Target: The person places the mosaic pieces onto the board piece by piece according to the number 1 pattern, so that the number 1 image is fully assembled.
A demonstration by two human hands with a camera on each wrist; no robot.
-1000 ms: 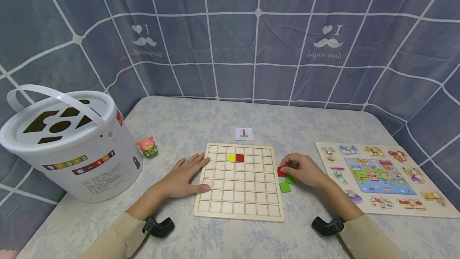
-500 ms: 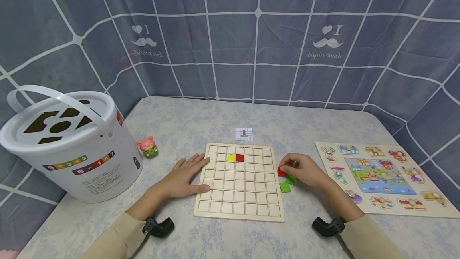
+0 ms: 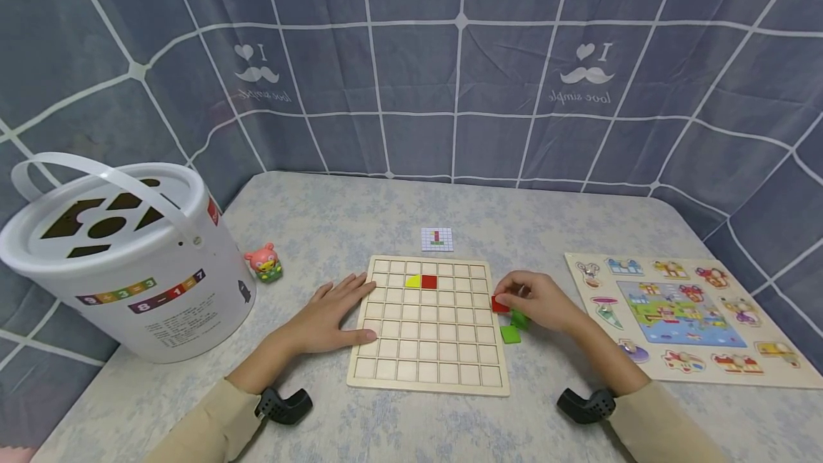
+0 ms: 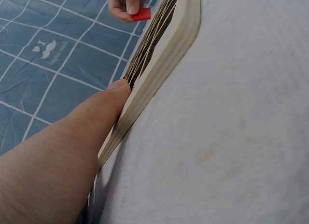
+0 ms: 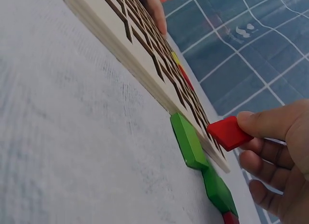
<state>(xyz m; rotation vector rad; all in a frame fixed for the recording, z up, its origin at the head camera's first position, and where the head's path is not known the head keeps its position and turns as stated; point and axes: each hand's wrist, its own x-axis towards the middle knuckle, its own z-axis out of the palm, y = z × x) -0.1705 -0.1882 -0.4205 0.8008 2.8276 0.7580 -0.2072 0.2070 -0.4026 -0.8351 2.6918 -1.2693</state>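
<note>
My right hand (image 3: 539,301) pinches a red square tile (image 5: 226,133) between thumb and fingers, close to the right edge of a wooden grid board (image 3: 427,332). In the right wrist view the tile is tilted and lifted over the green pieces. My left hand (image 3: 329,314) lies with fingers spread along the board's left edge, thumb and fingertips on the rim. A yellow piece with a slanted side (image 3: 414,281) and another red tile (image 3: 429,282) sit side by side in the second row. Beside the board lie a green square tile (image 3: 511,334) and a second green piece (image 3: 519,319).
A small card with a coloured grid pattern (image 3: 437,239) lies behind the board. At the left stand a white bucket (image 3: 186,306) and a pink toy figure (image 3: 264,263). A picture puzzle board (image 3: 681,370) lies at the right. Part of a dark red piece (image 5: 231,217) shows beyond the green ones.
My right hand has raised the red tile from beside the green pieces and shifted it slightly left, toward the board's edge. The left hand stays where it was.
</note>
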